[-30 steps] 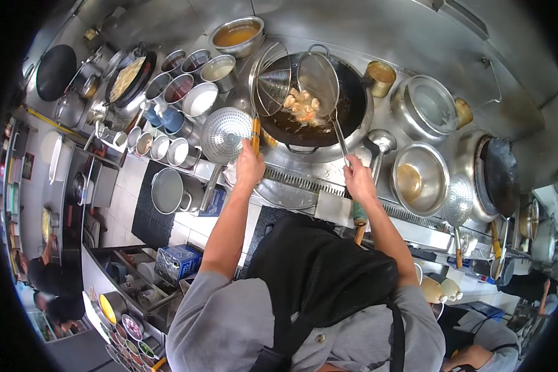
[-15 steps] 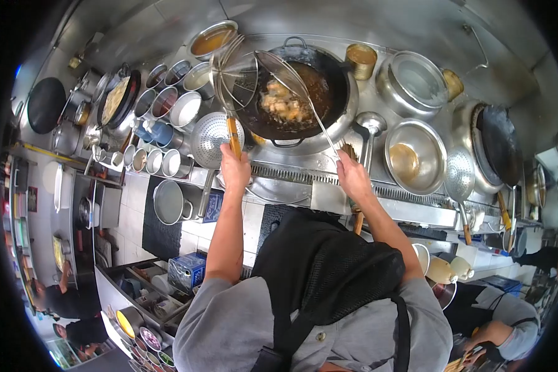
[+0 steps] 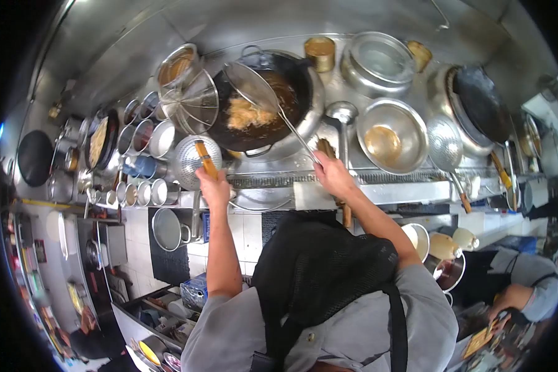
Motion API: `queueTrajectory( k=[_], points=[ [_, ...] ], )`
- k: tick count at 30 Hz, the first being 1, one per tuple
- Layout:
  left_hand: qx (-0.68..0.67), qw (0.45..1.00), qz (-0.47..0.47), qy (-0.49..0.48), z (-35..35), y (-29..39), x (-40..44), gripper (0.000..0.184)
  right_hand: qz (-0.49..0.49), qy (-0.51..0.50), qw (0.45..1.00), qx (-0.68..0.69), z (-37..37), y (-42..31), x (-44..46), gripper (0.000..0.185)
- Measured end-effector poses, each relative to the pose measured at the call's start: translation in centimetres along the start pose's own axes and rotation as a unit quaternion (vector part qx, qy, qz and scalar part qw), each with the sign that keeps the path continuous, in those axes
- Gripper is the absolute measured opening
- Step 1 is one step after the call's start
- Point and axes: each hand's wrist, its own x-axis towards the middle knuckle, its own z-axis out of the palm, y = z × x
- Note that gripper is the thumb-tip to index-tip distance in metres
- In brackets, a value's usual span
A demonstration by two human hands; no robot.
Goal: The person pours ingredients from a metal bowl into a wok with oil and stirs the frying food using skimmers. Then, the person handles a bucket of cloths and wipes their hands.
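Observation:
My left hand (image 3: 214, 189) is closed round the wooden handle of a wire spider skimmer (image 3: 195, 102), its wire bowl raised at the wok's left rim. With my right hand (image 3: 336, 178) I grip the long metal handle of a fine-mesh skimmer (image 3: 252, 85). That mesh head is tilted over the black wok (image 3: 302, 118). Golden pieces of food (image 3: 248, 116) sit in the dark oil below it, partly behind the handle. A round perforated ladle (image 3: 185, 167) lies beside the wok, close to my left hand.
Right of the wok lie a ladle (image 3: 342, 111), a steel bowl (image 3: 394, 111) with some liquid and another perforated ladle (image 3: 444, 144). A tin can (image 3: 320, 54) and a large pot (image 3: 378, 62) stand behind. Several metal cups (image 3: 162, 137) crowd the left. Another person (image 3: 518, 294) is at lower right.
The view has shifted, so the wok and counter sit further left. The mesh skimmer still hangs over the wok, and the spider stays by its left rim. Both hands keep their grips.

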Motion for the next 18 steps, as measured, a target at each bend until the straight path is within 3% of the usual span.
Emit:
queueTrajectory(
  k=[1, 2, 3, 5, 6, 8, 10, 11, 12, 15, 18],
  points=[
    [-0.004, 0.997, -0.068, -0.044, -0.1, 1.1, -0.2, 0.045, -0.003, 0.026, 1.000, 0.012, -0.8, -0.6, -0.1, 0.032],
    [-0.013, 0.997, -0.046, -0.054, 0.6, 1.2, -0.7, 0.044, 0.099, -0.030, 0.994, 0.039, -2.3, -1.1, -0.5, 0.033],
    [-0.020, 0.998, -0.024, -0.058, 1.0, 1.2, -0.9, 0.043, 0.100, -0.030, 0.994, 0.038, -2.6, -0.7, -1.1, 0.033],
    [-0.187, 0.970, -0.063, -0.139, 1.7, 3.2, -2.4, 0.041, 0.102, 0.090, 0.984, 0.113, -3.0, 0.1, -2.7, 0.034],
    [-0.231, 0.963, -0.025, -0.139, 2.8, 3.5, -3.4, 0.038, 0.112, 0.115, 0.980, 0.118, -3.8, -0.1, -3.6, 0.035],
    [-0.317, 0.924, -0.037, -0.210, 4.5, 5.2, -5.8, 0.035, 0.164, 0.154, 0.960, 0.165, -4.5, 1.2, -5.8, 0.033],
    [-0.260, 0.915, -0.053, -0.304, 4.6, 8.7, -8.2, 0.037, 0.213, 0.189, 0.918, 0.276, -5.4, 2.1, -8.3, 0.032],
    [-0.346, 0.870, -0.075, -0.343, 6.3, 8.7, -9.5, 0.037, 0.214, 0.202, 0.905, 0.308, -5.8, 2.5, -9.6, 0.032],
    [-0.311, 0.866, -0.057, -0.387, 6.8, 9.7, -10.2, 0.038, 0.225, 0.215, 0.896, 0.318, -6.3, 1.8, -10.5, 0.031],
    [-0.352, 0.781, -0.042, -0.514, 10.0, 10.7, -12.7, 0.038, 0.210, 0.231, 0.905, 0.288, -6.5, 2.4, -13.8, 0.030],
    [-0.386, 0.684, -0.065, -0.616, 12.7, 12.2, -14.7, 0.038, 0.256, 0.264, 0.875, 0.316, -6.1, 2.3, -16.4, 0.031]
  ],
)
